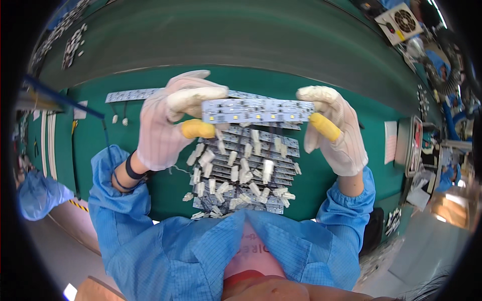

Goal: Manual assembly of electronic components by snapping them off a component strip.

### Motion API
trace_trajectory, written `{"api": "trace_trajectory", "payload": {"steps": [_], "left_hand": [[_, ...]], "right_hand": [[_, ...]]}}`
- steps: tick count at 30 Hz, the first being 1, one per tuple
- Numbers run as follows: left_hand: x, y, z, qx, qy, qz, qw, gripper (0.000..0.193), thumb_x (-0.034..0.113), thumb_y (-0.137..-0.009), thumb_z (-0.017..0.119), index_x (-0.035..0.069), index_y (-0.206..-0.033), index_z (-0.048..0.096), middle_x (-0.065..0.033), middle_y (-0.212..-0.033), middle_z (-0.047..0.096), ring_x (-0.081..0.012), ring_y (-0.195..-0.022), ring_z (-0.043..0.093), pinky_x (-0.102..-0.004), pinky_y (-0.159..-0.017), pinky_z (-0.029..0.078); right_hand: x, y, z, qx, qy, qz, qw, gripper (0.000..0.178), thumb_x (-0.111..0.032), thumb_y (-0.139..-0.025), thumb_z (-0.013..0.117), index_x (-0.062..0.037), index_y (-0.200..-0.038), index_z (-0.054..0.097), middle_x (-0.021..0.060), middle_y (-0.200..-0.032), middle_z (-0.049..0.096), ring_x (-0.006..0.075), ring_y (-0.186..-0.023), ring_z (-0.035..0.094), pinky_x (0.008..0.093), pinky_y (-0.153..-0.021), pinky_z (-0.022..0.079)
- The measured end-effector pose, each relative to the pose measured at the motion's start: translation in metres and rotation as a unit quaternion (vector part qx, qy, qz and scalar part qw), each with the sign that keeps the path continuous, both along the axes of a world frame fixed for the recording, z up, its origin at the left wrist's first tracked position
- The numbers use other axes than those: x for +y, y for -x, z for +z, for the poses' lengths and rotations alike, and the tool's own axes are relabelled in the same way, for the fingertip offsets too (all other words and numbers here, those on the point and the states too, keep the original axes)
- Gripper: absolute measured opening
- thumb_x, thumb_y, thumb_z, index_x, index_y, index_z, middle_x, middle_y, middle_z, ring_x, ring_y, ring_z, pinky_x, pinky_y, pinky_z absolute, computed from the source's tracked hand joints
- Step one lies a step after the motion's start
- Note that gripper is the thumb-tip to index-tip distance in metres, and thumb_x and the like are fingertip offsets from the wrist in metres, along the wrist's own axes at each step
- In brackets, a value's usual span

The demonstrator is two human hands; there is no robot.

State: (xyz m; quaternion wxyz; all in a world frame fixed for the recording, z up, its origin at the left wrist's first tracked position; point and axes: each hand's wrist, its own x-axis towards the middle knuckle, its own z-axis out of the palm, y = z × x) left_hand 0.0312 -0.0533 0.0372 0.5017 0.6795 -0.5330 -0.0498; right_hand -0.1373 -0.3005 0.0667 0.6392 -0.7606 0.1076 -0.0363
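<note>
An LED circuit board (258,111), a pale strip with small yellow chips, is held up level between my two hands. My left hand (173,118), in a white glove with a yellow thumb cover, pinches its left end. The right end is pinched by my right hand (336,125), gloved the same way. Below and behind lies a stack of similar circuit boards (288,147) with many white plug connectors (234,173) on short leads. Another LED strip (131,95) rests on the green mat behind my left hand, partly hidden by it.
The green mat (321,195) covers the bench. A dark conveyor belt (241,45) runs across the far side, with more boards (74,47) on it at far left. To the right stand a metal tray (412,145) and a fan unit (399,23). Another person's blue sleeve (40,195) shows at left.
</note>
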Motion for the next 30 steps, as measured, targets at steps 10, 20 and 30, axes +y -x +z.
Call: {"api": "trace_trajectory", "payload": {"steps": [10,20,30], "left_hand": [[-0.003,0.005,-0.011,0.032,0.037,0.059,0.997,0.043,0.026,-0.073,0.079,0.012,-0.113,0.070,-0.0067,-0.076,0.065,-0.0253,-0.101,0.065,-0.0371,-0.081,0.050],[-0.004,-0.002,-0.003,0.266,-0.095,0.082,0.956,0.046,0.024,-0.091,0.065,-0.002,-0.128,0.055,-0.0116,-0.110,0.067,-0.0142,-0.094,0.064,-0.0281,-0.090,0.047],[-0.008,0.000,-0.016,0.202,0.045,-0.061,0.976,0.044,0.033,-0.091,0.064,0.001,-0.120,0.057,-0.0131,-0.083,0.070,-0.0239,-0.086,0.067,-0.0481,-0.111,0.034]], "right_hand": [[0.013,0.001,-0.002,-0.031,-0.048,-0.051,0.997,0.063,-0.040,-0.085,0.070,0.0051,-0.123,0.049,0.0098,-0.082,0.064,0.0090,-0.049,0.054,0.0189,-0.047,0.042],[0.013,0.001,0.007,-0.019,-0.091,0.017,0.995,0.063,-0.037,-0.082,0.073,0.0035,-0.125,0.050,0.0114,-0.092,0.066,0.0097,-0.055,0.059,0.0198,-0.050,0.044],[0.002,-0.009,-0.019,-0.021,-0.063,-0.033,0.997,0.046,-0.039,-0.093,0.060,-0.0010,-0.119,0.055,0.0056,-0.080,0.064,0.0120,-0.065,0.062,0.0234,-0.063,0.049]]}}
